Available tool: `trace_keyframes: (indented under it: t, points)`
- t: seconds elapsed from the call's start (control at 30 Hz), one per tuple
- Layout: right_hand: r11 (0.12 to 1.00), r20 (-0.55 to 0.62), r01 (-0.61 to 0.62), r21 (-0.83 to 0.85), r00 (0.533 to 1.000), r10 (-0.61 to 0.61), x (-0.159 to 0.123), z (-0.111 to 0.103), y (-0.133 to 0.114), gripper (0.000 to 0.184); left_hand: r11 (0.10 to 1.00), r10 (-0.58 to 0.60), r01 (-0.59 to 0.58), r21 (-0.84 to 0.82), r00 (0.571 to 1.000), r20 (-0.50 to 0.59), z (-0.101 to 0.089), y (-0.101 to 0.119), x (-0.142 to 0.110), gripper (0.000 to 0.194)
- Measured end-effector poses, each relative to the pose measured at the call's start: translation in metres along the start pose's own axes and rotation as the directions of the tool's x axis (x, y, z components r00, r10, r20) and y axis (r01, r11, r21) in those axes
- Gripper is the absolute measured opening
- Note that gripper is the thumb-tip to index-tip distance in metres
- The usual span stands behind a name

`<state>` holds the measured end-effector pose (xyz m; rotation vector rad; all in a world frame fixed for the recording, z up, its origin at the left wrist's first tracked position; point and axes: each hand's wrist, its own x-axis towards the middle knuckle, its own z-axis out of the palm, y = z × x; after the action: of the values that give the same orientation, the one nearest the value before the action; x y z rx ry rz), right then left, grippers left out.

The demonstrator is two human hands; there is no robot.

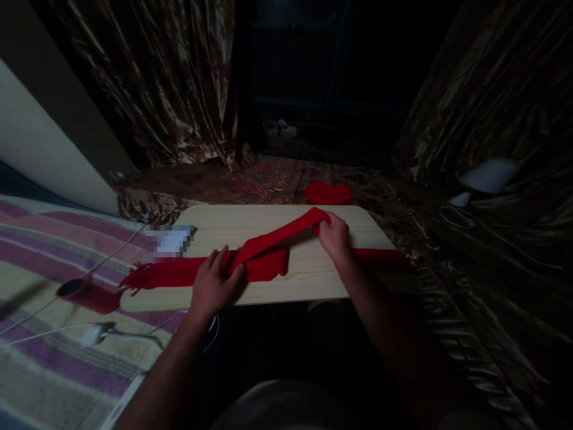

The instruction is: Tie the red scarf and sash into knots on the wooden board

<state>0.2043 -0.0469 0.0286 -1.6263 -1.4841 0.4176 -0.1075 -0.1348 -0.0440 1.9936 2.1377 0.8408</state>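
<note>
A long red scarf (pixel 264 263) with a fringed end lies across a pale wooden board (pixel 268 224). My left hand (pixel 213 285) lies on the scarf near the fold, its fingers flat and pressing it onto the board. My right hand (pixel 335 236) pinches a lifted part of the scarf, which runs up at a slant from the fold to those fingers. The rest of the scarf trails right, past the board's edge.
A second red cloth (pixel 327 192) lies beyond the board's far edge. A striped blanket (pixel 54 352) with white cables, a small white device (pixel 92 334) and a red roll (pixel 83 292) sits to the left. Shiny curtains hang behind and to the right.
</note>
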Motion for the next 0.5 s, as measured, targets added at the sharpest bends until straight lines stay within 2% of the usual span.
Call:
trace_keyframes:
  t: [0.1, 0.23, 0.3, 0.4, 0.47, 0.5]
  points:
    - [0.979, -0.131, -0.042, 0.197, 0.989, 0.069, 0.003, -0.002, 0.035, 0.052, 0.996, 0.049, -0.05, 0.077, 0.999, 0.017, 0.003, -0.001, -0.002, 0.074]
    - [0.928, -0.217, -0.089, 0.363, 0.96, 0.178, -0.004, -0.001, 0.077, 0.061, 0.989, 0.041, -0.046, 0.142, 0.999, 0.036, 0.005, -0.001, -0.002, 0.071]
    - [0.876, -0.223, -0.151, 0.458, 0.934, 0.278, -0.008, -0.003, 0.09, 0.062, 0.985, 0.056, -0.062, 0.161, 0.998, 0.042, 0.006, -0.002, -0.002, 0.071]
    - [0.755, -0.203, -0.245, 0.608, 0.872, 0.446, -0.011, -0.012, 0.101, 0.061, 0.977, 0.099, -0.106, 0.183, 0.994, 0.05, 0.007, -0.004, -0.001, 0.072]
    - [0.72, -0.183, -0.241, 0.65, 0.871, 0.456, -0.012, -0.021, 0.103, 0.061, 0.974, 0.128, -0.137, 0.183, 0.99, 0.059, 0.007, -0.004, 0.0, 0.07]
    - [0.731, -0.166, -0.229, 0.643, 0.89, 0.425, -0.013, -0.026, 0.104, 0.06, 0.973, 0.136, -0.144, 0.178, 0.989, 0.06, 0.007, -0.004, 0.0, 0.068]
